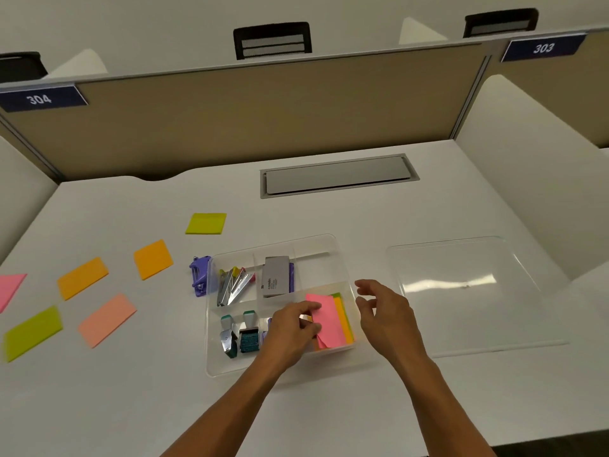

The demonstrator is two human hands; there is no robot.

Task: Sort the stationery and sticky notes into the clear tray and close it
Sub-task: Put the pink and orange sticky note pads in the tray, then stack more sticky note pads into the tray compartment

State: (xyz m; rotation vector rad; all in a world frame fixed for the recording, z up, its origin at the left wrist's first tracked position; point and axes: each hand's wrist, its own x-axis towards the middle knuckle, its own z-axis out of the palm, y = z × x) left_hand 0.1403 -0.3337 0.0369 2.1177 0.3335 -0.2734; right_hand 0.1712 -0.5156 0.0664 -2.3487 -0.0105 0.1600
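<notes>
The clear divided tray sits mid-desk. Its compartments hold staple removers, a grey stapler box and stamps. In the right compartment my left hand pinches a pink sticky pad lying tilted on orange and green pads. My right hand hovers just right of the tray with relaxed fingers, holding nothing. The clear lid lies flat to the right. Several pads remain on the desk at left: yellow-green, orange, orange, salmon, green, pink.
A purple hole punch stands against the tray's left wall, outside it. A grey cable hatch is set in the desk behind. A tan partition closes the back, white side panels flank the desk.
</notes>
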